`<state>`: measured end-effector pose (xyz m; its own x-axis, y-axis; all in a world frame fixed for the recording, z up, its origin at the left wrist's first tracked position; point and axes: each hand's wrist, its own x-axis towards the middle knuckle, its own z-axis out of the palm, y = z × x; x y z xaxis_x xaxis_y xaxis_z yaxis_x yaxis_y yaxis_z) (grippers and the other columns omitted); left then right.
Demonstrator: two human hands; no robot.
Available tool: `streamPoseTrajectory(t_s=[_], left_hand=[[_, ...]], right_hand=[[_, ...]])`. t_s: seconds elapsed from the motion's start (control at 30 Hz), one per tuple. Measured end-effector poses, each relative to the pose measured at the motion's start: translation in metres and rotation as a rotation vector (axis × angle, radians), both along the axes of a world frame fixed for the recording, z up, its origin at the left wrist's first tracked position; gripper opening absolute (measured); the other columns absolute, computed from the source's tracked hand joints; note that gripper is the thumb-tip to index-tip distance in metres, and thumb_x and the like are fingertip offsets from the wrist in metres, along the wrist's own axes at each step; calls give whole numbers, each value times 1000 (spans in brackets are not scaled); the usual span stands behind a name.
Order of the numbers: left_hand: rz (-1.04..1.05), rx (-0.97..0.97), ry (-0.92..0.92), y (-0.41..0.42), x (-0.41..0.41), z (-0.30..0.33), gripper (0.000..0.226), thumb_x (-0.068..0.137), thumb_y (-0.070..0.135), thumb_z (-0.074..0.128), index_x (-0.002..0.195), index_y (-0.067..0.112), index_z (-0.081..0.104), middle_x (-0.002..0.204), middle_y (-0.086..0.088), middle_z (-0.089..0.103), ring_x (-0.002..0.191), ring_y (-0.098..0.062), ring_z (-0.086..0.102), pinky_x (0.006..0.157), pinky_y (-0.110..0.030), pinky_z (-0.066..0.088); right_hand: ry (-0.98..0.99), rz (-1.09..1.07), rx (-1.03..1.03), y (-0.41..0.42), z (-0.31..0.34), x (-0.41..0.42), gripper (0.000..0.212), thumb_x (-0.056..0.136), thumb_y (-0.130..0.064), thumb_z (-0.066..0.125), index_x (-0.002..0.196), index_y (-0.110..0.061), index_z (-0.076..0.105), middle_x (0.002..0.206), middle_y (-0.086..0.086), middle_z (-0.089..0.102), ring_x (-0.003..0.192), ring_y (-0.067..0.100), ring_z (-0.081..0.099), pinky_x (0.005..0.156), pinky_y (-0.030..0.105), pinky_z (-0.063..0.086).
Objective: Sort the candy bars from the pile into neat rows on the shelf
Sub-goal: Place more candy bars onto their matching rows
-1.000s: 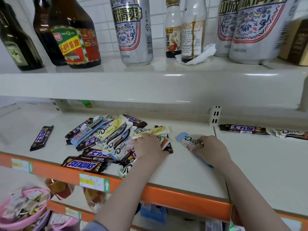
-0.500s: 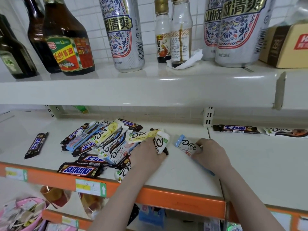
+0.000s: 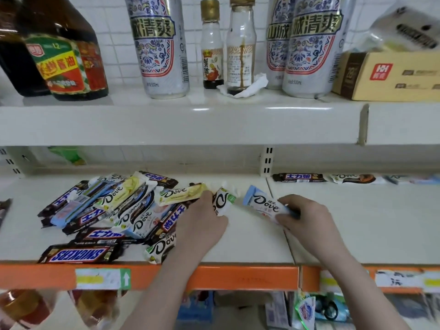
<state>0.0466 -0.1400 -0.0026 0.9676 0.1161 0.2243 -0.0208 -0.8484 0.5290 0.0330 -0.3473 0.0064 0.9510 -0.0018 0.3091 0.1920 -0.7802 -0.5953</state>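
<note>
A pile of candy bars (image 3: 114,210), Dove and Snickers wrappers mixed, covers the left half of the white shelf (image 3: 250,244). My left hand (image 3: 202,222) grips a white Dove bar with a green patch (image 3: 223,201) at the pile's right edge, lifting its far end. My right hand (image 3: 307,215) pinches the near end of a pale blue Dove bar (image 3: 262,204) that lies on the shelf beside the pile. At the back right a dark Snickers bar (image 3: 300,177) and a Dove bar (image 3: 354,179) lie end to end in a row.
An upper shelf (image 3: 214,120) overhangs, carrying sauce bottles (image 3: 62,55), tall cans (image 3: 159,44) and a cardboard box (image 3: 390,75). A Snickers bar (image 3: 81,254) lies at the orange front lip (image 3: 238,278). Packaged goods sit on the lower shelf.
My left hand has pulled the white Dove bar out of the pile's right edge and tipped it up. The right hand has kept its hold on the blue Dove bar. The camera moved closer.
</note>
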Motion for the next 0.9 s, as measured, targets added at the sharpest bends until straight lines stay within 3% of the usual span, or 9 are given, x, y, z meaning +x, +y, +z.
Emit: streamPoseTrajectory(t_s=[0.13, 0.27, 0.4, 0.6, 0.67, 0.73, 0.83, 0.9], left_hand=[[-89, -24, 21, -16, -8, 2, 21, 78, 28, 55, 95, 21, 45, 80, 4, 57, 70, -14, 53, 55, -28, 37], [-131, -79, 0, -38, -18, 4, 19, 81, 26, 54, 98, 23, 47, 81, 3, 60, 69, -11, 55, 54, -25, 38], [-134, -178, -31, -76, -19, 1, 18, 85, 32, 57, 96, 30, 42, 77, 18, 50, 68, 4, 44, 54, -18, 32], [-112, -312, -47, -193, -6, -1, 14, 83, 28, 61, 90, 21, 50, 74, 11, 56, 73, -13, 54, 56, -17, 35], [-122, -361, -55, -241, -2, 1, 15, 81, 27, 63, 81, 24, 48, 70, 11, 55, 67, -7, 51, 54, -20, 34], [-145, -395, -43, -285, 1, 5, 20, 79, 30, 65, 74, 28, 46, 66, 13, 52, 59, 2, 47, 51, -19, 31], [-193, -410, -21, -339, 5, 12, 17, 76, 31, 69, 85, 27, 55, 76, 14, 60, 68, 5, 52, 56, -18, 37], [-207, -432, -19, -365, 7, 16, 24, 75, 28, 72, 94, 25, 58, 84, 14, 64, 77, 0, 57, 64, -20, 42]], right_hand=[[-26, -8, -31, -21, 5, -14, 21, 75, -16, 69, 92, -27, 65, 75, -7, 65, 70, 17, 60, 56, 27, 44], [-27, 33, -22, -51, 7, -19, 21, 76, -16, 69, 92, -29, 66, 74, -8, 67, 69, 16, 60, 63, 36, 48], [-20, 107, 4, -90, 2, -11, 19, 75, -16, 71, 91, -27, 69, 63, -17, 60, 57, 4, 54, 59, 30, 46], [-4, 206, -18, -208, -1, 7, 19, 72, -18, 73, 85, -30, 68, 62, -22, 58, 55, -7, 54, 52, 12, 38], [10, 237, -33, -257, 5, 14, 21, 72, -17, 74, 82, -34, 65, 60, -23, 59, 54, -9, 54, 52, 9, 38], [49, 260, -54, -300, 10, 21, 22, 72, -17, 73, 81, -35, 65, 61, -15, 63, 51, -2, 54, 53, 14, 39], [74, 292, -87, -349, 17, 30, 18, 74, -20, 71, 88, -30, 68, 71, -8, 67, 57, 4, 56, 59, 16, 40], [77, 333, -72, -371, 22, 35, 17, 74, -19, 70, 88, -28, 68, 67, -14, 62, 56, 0, 53, 56, 12, 38]])
